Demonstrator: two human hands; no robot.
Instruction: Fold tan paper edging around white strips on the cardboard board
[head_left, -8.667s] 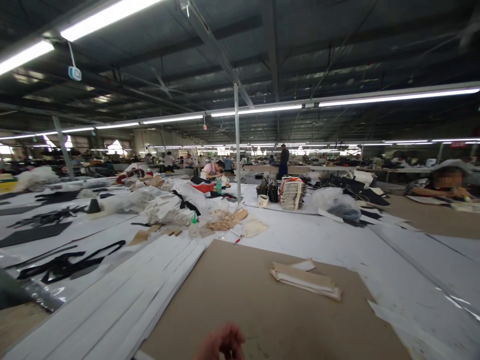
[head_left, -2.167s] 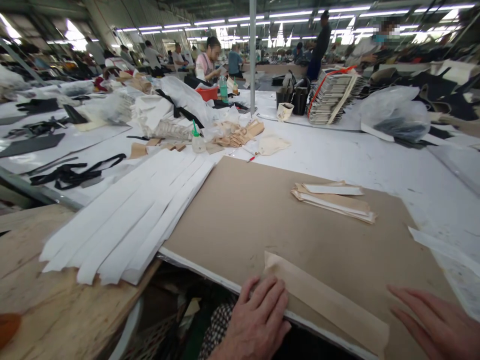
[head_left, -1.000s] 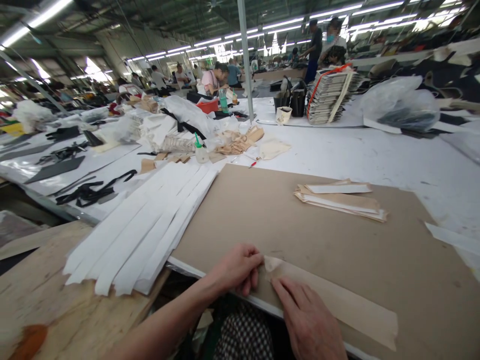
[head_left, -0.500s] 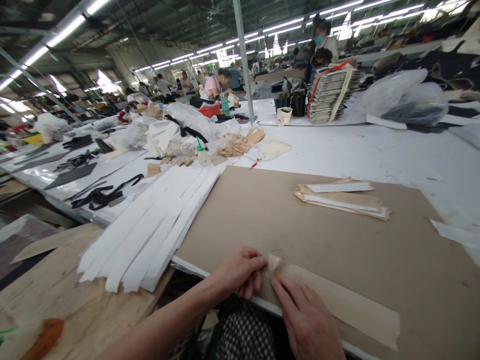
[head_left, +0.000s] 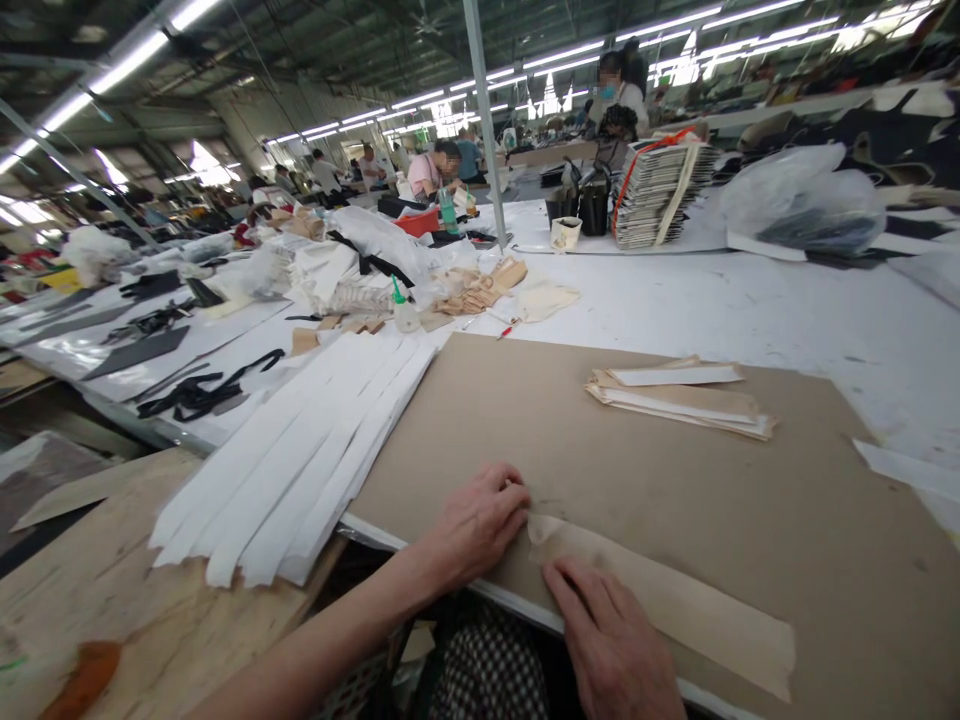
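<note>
Tan strip (head_left: 712,615) lay slantwise on the brown board (head_left: 525,420), close to its front edge.
I saw the right hand (head_left: 615,635) loosely extended over its near edge, probably steadying it; left hand (head_left: 484,520) curled by its left end, grip hidden from me.

Tally: two bare hands, one left hand (head_left: 484,520), one right hand (head_left: 616,635). Brown board (head_left: 480,420), one. Single beige strip (head_left: 697,605), one. Pile of beige-and-white strips (head_left: 682,403), one (layers overlap; pieces uncountable). White strips (head_left: 292,460), several, exact number hidden by overlap. Green-tipped bottle (head_left: 406,316), one. Teal bottle (head_left: 448,212), one. Red tub (head_left: 418,223), one. Banded stack (head_left: 660,200), one. Black bags (head_left: 595,206), two. Background people (head_left: 426,172), several, too blurred for a firm count.
</note>
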